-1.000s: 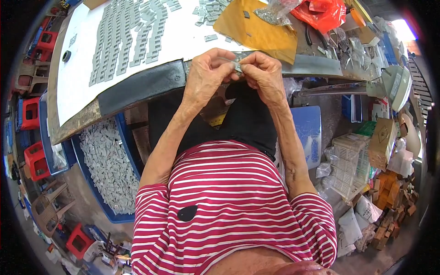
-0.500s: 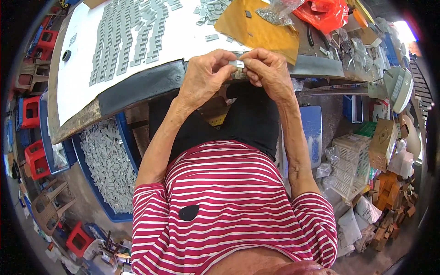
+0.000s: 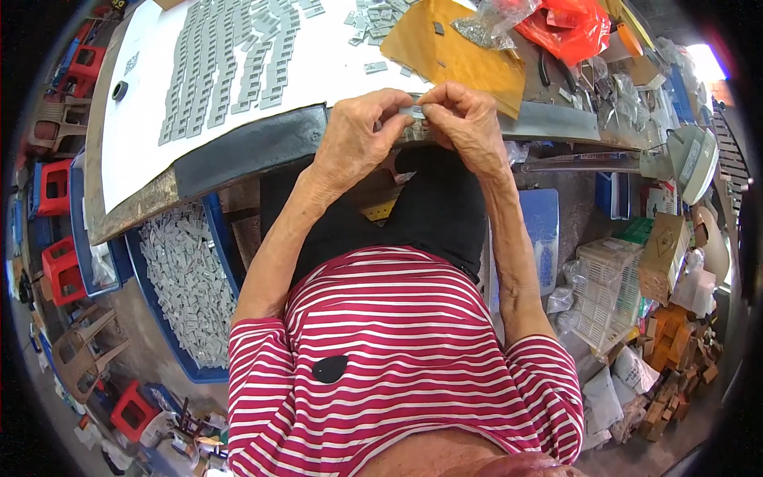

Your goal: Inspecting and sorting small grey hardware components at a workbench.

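Between my two hands, just above the table's front edge, is a small grey plastic part. My left hand pinches its left end between thumb and fingers. At the other end, the thumb and index finger of my right hand are closed on it, so fingers cover most of the part. Beyond my hands lies a yellow-brown sheet with a heap of tiny metal pieces in clear plastic on it. Rows of similar grey parts cover the white sheet to the left.
Below the table's left side stands a blue bin full of grey parts. A red plastic bag and pliers lie at the far right. A lamp head juts out at the right. Black padding covers part of the table edge.
The grey part has turned between my fingers, and less of it shows now. My fingertips have drawn closer around it. The whole view has shifted slightly.
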`<state>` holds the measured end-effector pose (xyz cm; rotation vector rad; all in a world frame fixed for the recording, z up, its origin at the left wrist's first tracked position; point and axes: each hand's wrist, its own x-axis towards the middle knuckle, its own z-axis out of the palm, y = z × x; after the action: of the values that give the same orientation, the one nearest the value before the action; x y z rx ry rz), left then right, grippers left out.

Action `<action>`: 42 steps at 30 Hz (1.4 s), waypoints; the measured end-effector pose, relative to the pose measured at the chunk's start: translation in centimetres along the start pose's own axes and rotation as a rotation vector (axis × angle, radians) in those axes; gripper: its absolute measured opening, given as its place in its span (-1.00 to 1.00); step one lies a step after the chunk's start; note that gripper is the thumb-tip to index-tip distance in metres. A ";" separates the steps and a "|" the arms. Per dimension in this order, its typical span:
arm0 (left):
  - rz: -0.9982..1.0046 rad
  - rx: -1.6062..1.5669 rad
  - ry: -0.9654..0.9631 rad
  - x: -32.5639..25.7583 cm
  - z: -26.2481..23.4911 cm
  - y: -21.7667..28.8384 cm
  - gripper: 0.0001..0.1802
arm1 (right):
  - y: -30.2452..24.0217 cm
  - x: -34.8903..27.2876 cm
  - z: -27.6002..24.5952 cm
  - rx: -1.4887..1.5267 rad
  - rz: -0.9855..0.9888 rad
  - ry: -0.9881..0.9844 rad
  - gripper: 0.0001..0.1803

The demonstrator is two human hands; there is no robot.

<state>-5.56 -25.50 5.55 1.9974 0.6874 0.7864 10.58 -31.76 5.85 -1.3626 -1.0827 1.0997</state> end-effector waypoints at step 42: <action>0.078 0.794 0.323 10.4 -6.8 -10.9 -0.83 | 0.6 1.0 -2.0 0.176 0.089 0.054 -0.82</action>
<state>-5.68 -9.41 1.88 2.6360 1.2618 0.9945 12.74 -31.12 5.30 -1.3026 -0.8716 1.1870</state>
